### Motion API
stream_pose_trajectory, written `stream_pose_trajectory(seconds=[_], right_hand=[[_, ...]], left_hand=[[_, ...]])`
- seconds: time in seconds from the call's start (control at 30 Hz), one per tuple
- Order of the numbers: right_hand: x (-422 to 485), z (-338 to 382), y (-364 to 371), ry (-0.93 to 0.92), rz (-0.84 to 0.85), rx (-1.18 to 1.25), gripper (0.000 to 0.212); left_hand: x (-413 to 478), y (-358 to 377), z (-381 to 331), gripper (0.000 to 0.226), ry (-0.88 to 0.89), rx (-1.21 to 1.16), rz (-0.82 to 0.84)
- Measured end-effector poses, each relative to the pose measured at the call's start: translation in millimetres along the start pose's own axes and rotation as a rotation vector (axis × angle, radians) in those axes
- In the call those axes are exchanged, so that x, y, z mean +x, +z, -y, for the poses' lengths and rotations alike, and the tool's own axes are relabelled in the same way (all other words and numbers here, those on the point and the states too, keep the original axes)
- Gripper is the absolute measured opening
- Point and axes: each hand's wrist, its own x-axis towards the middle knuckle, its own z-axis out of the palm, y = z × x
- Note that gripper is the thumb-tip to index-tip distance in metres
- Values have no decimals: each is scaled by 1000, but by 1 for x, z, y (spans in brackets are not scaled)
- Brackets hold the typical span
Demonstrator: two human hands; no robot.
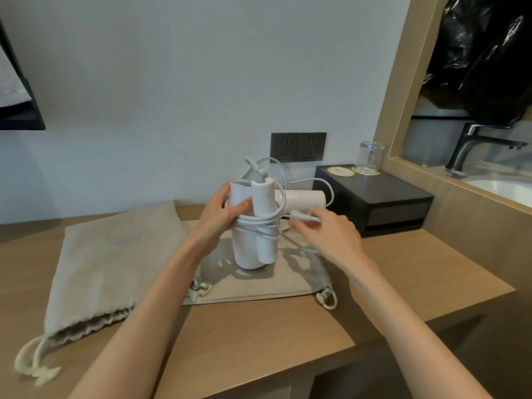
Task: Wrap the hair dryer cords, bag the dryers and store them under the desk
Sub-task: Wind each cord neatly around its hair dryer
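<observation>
A white hair dryer (pixel 248 249) stands upright above a beige drawstring bag (pixel 259 280), its handle folded against the body. My left hand (pixel 221 217) grips its upper part. Its white cord (pixel 259 224) runs in several loops around body and handle. My right hand (pixel 328 234) pinches the cord's plug end (pixel 302 216) just right of the dryer. A second white dryer (pixel 305 198) lies on its side behind, with its cord loose toward the wall. A larger beige drawstring bag (pixel 115 260) lies flat at the left.
The wooden desk (pixel 259 335) has its front edge close to me. A black box (pixel 374 203) with coasters and an upturned glass (pixel 370 158) stands at the back right. Dark wall sockets (pixel 298 146) are behind. A sink and faucet (pixel 472 145) are at the right.
</observation>
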Motion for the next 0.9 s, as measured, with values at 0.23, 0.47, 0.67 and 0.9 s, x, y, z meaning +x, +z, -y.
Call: stream_pose_trajectory(seconds=[0.23, 0.47, 0.67, 0.9], right_hand=[[7, 1, -1, 161, 630, 405, 37], [17, 7, 10, 385, 733, 938, 19], [19, 21, 30, 434, 617, 852, 22], [27, 30, 7, 307, 378, 748, 14]], left_hand=[[4, -11, 4, 60, -16, -126, 44], [5, -20, 9, 62, -8, -138, 104], [3, -15, 5, 64, -15, -95, 143], [2, -5, 2, 67, 41, 118, 134]])
